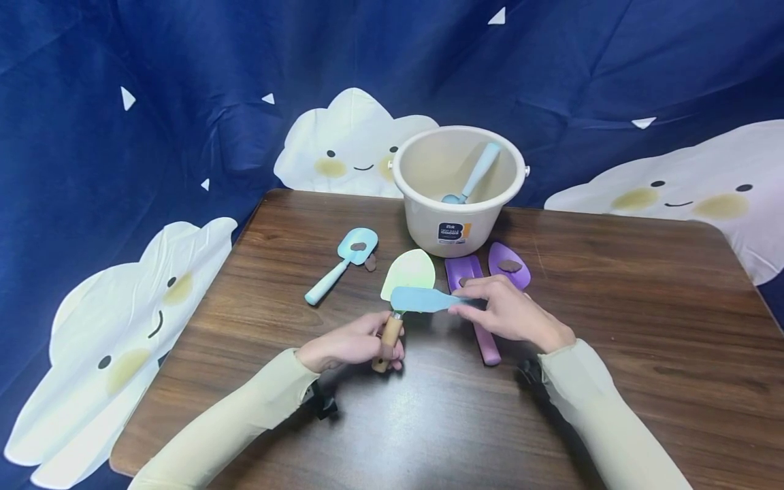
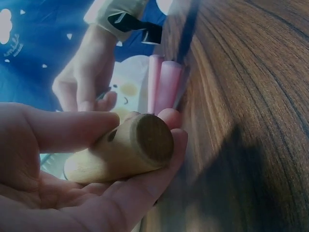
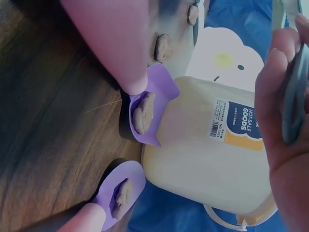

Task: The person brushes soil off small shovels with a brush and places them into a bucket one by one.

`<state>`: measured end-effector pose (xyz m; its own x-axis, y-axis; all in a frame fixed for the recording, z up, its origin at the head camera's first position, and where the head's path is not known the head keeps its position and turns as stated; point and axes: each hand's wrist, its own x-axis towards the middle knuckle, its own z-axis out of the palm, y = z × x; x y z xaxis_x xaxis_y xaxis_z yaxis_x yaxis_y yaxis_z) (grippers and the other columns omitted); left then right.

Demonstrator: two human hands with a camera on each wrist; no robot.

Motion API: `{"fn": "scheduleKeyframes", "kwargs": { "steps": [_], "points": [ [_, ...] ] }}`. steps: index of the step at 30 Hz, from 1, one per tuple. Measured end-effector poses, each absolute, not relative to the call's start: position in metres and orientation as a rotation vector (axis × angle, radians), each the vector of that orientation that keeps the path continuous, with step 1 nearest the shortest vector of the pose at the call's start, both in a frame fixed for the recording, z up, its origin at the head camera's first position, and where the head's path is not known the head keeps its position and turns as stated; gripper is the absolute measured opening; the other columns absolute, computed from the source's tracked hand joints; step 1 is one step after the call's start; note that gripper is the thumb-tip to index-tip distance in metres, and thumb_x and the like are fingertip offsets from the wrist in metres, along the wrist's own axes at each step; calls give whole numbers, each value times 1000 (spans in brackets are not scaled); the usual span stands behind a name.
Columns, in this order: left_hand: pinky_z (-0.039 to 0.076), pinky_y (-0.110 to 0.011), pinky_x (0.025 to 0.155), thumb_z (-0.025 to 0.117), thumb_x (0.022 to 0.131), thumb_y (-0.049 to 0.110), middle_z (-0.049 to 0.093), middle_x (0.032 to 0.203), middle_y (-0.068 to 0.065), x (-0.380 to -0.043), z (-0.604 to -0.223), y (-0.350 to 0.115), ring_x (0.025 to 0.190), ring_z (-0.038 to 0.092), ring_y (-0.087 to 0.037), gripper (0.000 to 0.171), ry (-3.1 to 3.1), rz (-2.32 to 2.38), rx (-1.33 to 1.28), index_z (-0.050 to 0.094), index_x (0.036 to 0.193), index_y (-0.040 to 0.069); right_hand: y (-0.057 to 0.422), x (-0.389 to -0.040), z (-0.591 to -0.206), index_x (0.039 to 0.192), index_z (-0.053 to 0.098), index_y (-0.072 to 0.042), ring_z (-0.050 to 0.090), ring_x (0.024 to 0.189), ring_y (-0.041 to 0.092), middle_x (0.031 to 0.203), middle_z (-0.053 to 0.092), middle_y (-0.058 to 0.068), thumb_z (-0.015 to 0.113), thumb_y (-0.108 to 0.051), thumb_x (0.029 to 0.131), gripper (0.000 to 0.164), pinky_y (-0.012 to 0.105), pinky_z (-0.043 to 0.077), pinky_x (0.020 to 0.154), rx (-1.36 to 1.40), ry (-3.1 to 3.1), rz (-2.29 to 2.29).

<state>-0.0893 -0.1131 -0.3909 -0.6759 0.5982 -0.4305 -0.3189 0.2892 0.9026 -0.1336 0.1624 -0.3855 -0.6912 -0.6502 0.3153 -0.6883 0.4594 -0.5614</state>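
Observation:
My left hand (image 1: 358, 342) grips the wooden handle (image 2: 120, 150) of a small shovel with a pale green blade (image 1: 409, 271). The blade points away from me. My right hand (image 1: 511, 312) pinches the narrow end of a light blue flat spatula (image 1: 422, 299). Its broad end reaches left, overlapping the base of the green blade in the head view. Under the right hand lies a purple shovel with a pink handle (image 1: 486, 346), partly hidden. Another purple shovel (image 1: 517, 274) rests just beyond that hand. Brown clay-like lumps (image 3: 143, 113) sit on both purple blades.
A cream bucket (image 1: 422, 221) stands at the back of the wooden table (image 1: 643, 313), with a light blue tool (image 1: 480, 170) leaning inside. Left of it lies a light blue shovel (image 1: 327, 282) with a brown lump (image 1: 358, 246) on its blade. A second lump (image 1: 370, 263) is beside it.

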Motion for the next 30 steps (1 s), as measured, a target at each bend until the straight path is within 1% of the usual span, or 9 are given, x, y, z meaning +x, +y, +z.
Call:
{"fn": "scheduleKeyframes", "kwargs": {
  "steps": [6, 10, 13, 16, 18, 22, 24, 28, 30],
  "points": [
    [57, -36, 73, 52, 83, -9, 63, 84, -16, -89, -388, -113, 76, 66, -21, 33, 1806, 1479, 249, 40, 115, -10, 165, -136, -388, 95, 76, -17, 46, 64, 0, 69, 51, -15, 74, -18, 85, 10, 25, 47, 57, 1245, -2628, 1069],
    [57, -39, 73, 52, 82, -10, 62, 81, -12, -87, -387, -113, 74, 66, -20, 30, 1831, 1462, 262, 42, 111, -11, 167, -139, -388, 96, 76, -17, 52, 68, 1, 75, 61, -13, 72, -18, 87, 9, 26, 51, 62, 1224, -2651, 1053],
    [57, -36, 68, 52, 82, -11, 63, 79, -12, -86, -387, -113, 72, 65, -20, 28, 1864, 1428, 274, 44, 108, -11, 168, -141, -386, 100, 76, -13, 63, 76, 6, 87, 72, -5, 72, -19, 87, 15, 31, 56, 69, 1168, -2675, 1024],
    [53, -29, 62, 53, 81, -11, 65, 80, -16, -85, -387, -114, 71, 64, -18, 26, 1917, 1381, 286, 46, 106, -10, 169, -142, -385, 104, 76, -10, 70, 87, 14, 98, 75, 6, 73, -18, 86, 21, 35, 57, 76, 1128, -2682, 990],
    [49, -25, 58, 55, 81, -10, 66, 82, -18, -85, -387, -114, 70, 63, -17, 25, 1953, 1352, 301, 47, 104, -8, 169, -143, -385, 105, 75, -8, 70, 85, 14, 97, 75, 7, 73, -17, 86, 22, 33, 57, 74, 1124, -2673, 972],
    [48, -24, 59, 53, 79, -12, 67, 82, -20, -83, -388, -114, 70, 63, -17, 25, 1988, 1317, 335, 49, 103, -8, 171, -145, -384, 102, 76, -8, 61, 69, 7, 84, 73, 0, 73, -16, 85, 19, 24, 51, 63, 1119, -2635, 923],
    [48, -23, 60, 52, 77, -13, 66, 81, -19, -81, -388, -114, 70, 63, -18, 26, 1991, 1301, 356, 49, 103, -9, 172, -146, -383, 101, 76, -8, 58, 67, 8, 82, 73, 0, 73, -15, 85, 17, 25, 49, 62, 1090, -2633, 893],
    [48, -24, 58, 47, 74, -16, 66, 80, -18, -79, -387, -114, 69, 63, -19, 30, 1975, 1285, 376, 49, 103, -9, 176, -146, -381, 102, 76, -6, 62, 75, 13, 92, 75, 6, 73, -15, 85, 19, 32, 52, 68, 977, -2671, 856],
    [47, -24, 56, 46, 73, -17, 66, 80, -18, -78, -386, -114, 69, 63, -19, 29, 1972, 1277, 392, 50, 102, -9, 178, -146, -379, 103, 75, -5, 61, 73, 14, 91, 75, 7, 73, -15, 86, 20, 34, 52, 67, 938, -2686, 854]
  ]
}}
